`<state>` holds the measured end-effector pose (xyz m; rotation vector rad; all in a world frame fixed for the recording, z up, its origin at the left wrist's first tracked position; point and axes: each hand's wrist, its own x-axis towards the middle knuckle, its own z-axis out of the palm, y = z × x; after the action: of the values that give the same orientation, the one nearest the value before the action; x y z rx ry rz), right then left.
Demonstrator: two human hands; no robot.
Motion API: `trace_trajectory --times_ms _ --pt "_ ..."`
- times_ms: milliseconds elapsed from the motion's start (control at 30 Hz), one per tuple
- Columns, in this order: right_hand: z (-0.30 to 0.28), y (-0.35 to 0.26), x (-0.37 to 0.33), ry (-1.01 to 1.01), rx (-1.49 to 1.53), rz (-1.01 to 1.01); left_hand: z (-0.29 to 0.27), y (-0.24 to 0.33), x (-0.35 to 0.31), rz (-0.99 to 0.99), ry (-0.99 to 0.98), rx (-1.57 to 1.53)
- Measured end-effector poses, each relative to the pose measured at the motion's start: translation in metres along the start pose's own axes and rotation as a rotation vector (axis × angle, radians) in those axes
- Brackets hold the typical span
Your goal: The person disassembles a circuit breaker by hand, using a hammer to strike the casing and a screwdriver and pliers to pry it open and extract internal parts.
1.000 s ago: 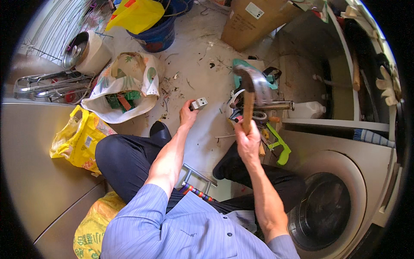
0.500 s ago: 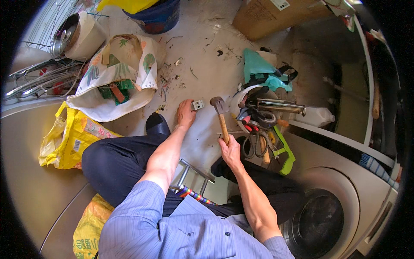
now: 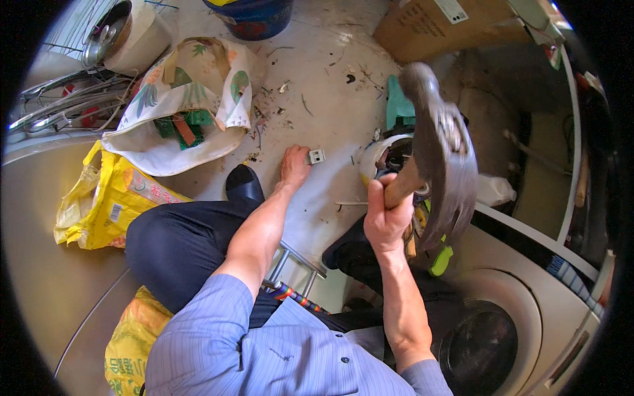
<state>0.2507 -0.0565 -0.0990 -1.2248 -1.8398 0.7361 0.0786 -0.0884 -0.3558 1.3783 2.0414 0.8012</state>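
My right hand [image 3: 388, 218] is closed round the wooden handle of a claw hammer [image 3: 444, 142], raised so that its steel head looms large near the camera. On the floor ahead, my left hand [image 3: 295, 165] has its fingers closed at the edge of a small pale boxy metal piece [image 3: 317, 156], which looks like a connector or socket block. The fingertips are partly hidden behind the hand. Behind the hammer, a white bucket of tools [image 3: 383, 155] is mostly covered from sight.
A patterned cloth bag [image 3: 148, 142] holding green circuit boards stands left, beside a yellow sack [image 3: 125, 204]. Scraps litter the floor [image 3: 323, 105]. A cardboard box [image 3: 429, 33] and blue bucket [image 3: 261, 18] stand far off; a front-loading washing machine [image 3: 528, 297] is at right. A small folding stool [image 3: 297, 264] lies between my legs.
My right hand has lifted the hammer from near the floor, up and to the right, toward the camera. The left hand stays at the small metal piece; the whole view has shifted slightly.
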Motion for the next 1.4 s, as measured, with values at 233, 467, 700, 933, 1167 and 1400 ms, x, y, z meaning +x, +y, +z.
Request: trace_trajectory --times_ms 233,467,700,933,1167,1400 --pt "0.02 0.107 -0.113 -0.224 -0.151 0.665 0.006 0.017 0.028 0.013 -0.119 0.07" --pt "-0.021 0.039 -0.008 -0.196 0.0 0.581 0.019 0.009 0.008 0.05 -0.006 0.006" --pt "0.019 0.021 -0.033 0.028 0.04 0.164 0.013 0.007 0.013 0.077 0.012 -0.006" --pt "0.001 0.068 -0.054 -0.297 -0.111 0.725 0.029 -0.005 0.011 0.099 -0.001 0.029" --pt "-0.033 -0.044 0.04 0.043 0.211 0.197 0.022 0.008 0.013 0.005 -0.056 0.055" --pt "0.014 0.074 -0.097 -0.389 -0.21 0.907 0.03 0.021 0.017 0.079 -0.085 0.018"
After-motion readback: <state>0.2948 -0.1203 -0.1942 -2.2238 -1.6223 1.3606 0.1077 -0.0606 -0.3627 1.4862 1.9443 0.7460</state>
